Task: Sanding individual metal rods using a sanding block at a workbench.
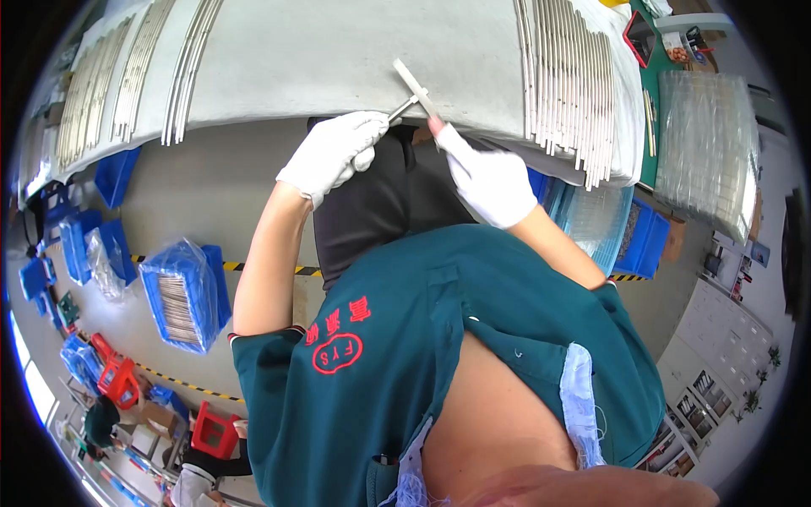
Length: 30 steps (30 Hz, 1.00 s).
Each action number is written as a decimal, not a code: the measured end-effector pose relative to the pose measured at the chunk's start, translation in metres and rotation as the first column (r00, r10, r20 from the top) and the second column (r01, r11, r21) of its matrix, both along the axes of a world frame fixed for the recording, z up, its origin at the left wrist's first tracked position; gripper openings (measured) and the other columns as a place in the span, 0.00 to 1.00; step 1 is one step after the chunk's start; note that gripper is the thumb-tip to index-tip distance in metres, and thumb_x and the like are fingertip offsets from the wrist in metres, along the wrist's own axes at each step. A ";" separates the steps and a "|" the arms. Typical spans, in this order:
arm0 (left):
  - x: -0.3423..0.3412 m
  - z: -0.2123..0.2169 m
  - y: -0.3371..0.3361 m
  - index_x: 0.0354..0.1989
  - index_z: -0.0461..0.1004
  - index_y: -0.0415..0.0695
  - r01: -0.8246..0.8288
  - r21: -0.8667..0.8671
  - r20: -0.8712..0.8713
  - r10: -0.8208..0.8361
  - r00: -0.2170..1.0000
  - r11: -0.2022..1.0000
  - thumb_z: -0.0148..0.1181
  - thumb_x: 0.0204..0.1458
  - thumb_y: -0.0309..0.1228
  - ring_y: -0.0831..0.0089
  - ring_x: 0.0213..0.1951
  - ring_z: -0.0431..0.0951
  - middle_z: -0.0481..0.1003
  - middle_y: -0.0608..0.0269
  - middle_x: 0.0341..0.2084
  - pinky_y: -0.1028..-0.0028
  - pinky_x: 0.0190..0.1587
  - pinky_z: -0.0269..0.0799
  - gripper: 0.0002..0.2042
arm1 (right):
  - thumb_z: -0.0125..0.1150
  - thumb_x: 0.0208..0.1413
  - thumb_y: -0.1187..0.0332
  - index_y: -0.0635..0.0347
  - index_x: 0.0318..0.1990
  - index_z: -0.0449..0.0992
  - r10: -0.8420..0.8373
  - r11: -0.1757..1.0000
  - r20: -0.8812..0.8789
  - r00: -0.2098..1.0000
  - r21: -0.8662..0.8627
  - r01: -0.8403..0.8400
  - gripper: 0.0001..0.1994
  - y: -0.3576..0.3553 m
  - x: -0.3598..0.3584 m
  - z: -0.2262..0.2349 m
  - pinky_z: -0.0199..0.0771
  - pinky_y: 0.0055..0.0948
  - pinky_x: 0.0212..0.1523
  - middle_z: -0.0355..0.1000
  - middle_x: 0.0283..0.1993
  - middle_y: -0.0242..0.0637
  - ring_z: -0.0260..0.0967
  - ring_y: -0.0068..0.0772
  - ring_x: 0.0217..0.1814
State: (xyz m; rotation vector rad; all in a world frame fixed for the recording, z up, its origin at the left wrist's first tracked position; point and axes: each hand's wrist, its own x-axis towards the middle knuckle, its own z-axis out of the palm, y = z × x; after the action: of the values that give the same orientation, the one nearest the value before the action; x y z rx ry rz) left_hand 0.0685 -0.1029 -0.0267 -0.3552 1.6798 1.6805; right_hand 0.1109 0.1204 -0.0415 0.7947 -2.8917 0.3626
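My left hand, in a white glove, grips a small metal tool like tweezers, its tip touching a thin white strip. My right hand, also gloved, pinches the lower end of that strip with a bare fingertip showing. The strip lies slanted over the grey work table, near its front edge. Both hands meet just above the table's edge.
Rows of long pale rods lie on the table at the right and left. Blue bins stand on the floor at left, red crates lower left. Clear plastic trays are stacked at right.
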 end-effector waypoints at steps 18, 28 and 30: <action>0.003 0.000 0.007 0.43 0.73 0.42 -0.023 -0.023 -0.039 0.022 0.999 0.999 0.52 0.56 0.37 0.89 0.11 0.51 0.63 0.76 0.13 0.85 0.13 0.43 0.13 | 0.51 0.53 0.69 0.45 0.63 0.59 -0.041 0.999 -0.032 0.999 -0.004 0.040 0.27 0.007 -0.010 -0.008 0.62 0.31 0.12 0.62 0.11 0.33 0.60 0.34 0.09; 0.041 -0.023 0.049 0.47 0.70 0.44 -0.306 0.224 -0.015 0.317 0.948 0.925 0.47 0.59 0.33 0.88 0.10 0.53 0.64 0.73 0.15 0.84 0.11 0.47 0.12 | 0.46 0.56 0.64 0.52 0.67 0.46 -0.068 0.995 0.183 0.981 -0.064 0.081 0.30 0.012 0.010 -0.010 0.60 0.35 0.12 0.63 0.11 0.37 0.60 0.37 0.09; 0.042 -0.029 0.052 0.47 0.70 0.42 -0.325 0.224 -0.024 0.338 0.941 0.919 0.46 0.59 0.33 0.88 0.11 0.54 0.64 0.73 0.15 0.85 0.13 0.48 0.12 | 0.52 0.52 0.70 0.58 0.64 0.55 0.004 0.999 0.179 0.984 -0.034 0.002 0.30 0.003 0.008 0.004 0.58 0.31 0.11 0.69 0.19 0.40 0.60 0.33 0.10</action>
State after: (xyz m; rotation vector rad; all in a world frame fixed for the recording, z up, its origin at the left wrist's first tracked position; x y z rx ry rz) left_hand 0.1101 -0.0510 -0.0561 -0.5087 1.5212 2.1236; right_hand 0.1193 0.1238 -0.0375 0.7964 -3.0414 0.5072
